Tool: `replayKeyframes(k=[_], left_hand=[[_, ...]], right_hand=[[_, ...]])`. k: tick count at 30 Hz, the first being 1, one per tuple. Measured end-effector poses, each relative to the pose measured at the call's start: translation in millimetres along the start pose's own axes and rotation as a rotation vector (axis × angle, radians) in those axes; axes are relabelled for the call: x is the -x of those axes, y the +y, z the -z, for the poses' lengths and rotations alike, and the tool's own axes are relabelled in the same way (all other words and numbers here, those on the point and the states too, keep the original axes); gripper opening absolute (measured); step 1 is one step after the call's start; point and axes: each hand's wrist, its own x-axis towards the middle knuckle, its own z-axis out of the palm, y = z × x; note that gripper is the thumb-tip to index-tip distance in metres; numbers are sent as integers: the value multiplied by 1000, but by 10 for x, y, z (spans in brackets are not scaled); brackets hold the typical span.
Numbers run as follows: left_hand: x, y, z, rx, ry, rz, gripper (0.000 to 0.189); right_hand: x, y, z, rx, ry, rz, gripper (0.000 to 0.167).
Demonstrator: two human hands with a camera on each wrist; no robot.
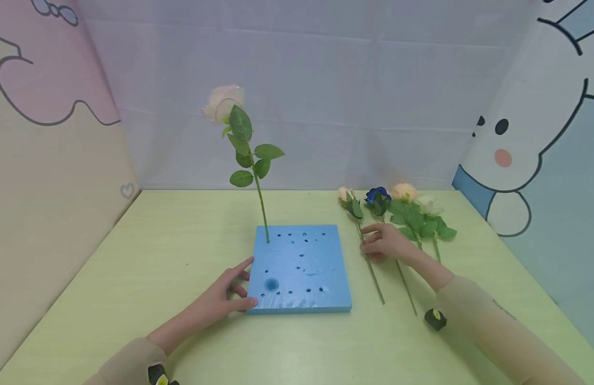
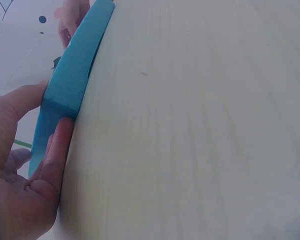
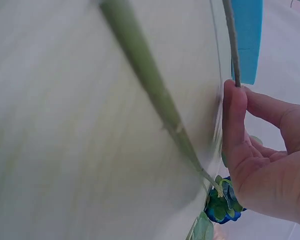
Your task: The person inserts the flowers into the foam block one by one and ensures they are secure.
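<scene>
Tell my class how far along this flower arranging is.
Done: one pale pink rose stands in the square blue foam block, which the left hand touches. In hand: the right hand pinches a small pale peach rose by its stem. Apparently remaining: the dark blue rose, light orange rose and creamy white rose, uninserted.

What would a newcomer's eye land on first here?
Probably the pale rose, standing tall in the far-left corner of the blue block, whose left edge the left hand touches. Next, the deep-blue flower lying right of the block, near where the right hand pinches the stem of the leftmost lying flower.
</scene>
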Motion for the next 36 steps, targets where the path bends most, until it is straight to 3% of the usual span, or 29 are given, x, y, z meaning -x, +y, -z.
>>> replayKeyframes(k=[9,20,24,31,36], left_hand=[[-13,5,-1,-16,10,16,90],[2,29,-3,-25,12,17,90],[0,24,-6,-18,14,19,91],[0,13,-4,-14,10,15,90],[7,2,-2,-11,7,2,90]], right_hand=[[29,-44,22,-62,-21,-10,48],[35,-157,61,-72,46,45,40],[30,-208,87,-82,57,87,39],[21,-379,102,29,61,260,26],[12,-563,70,50,105,323,23]])
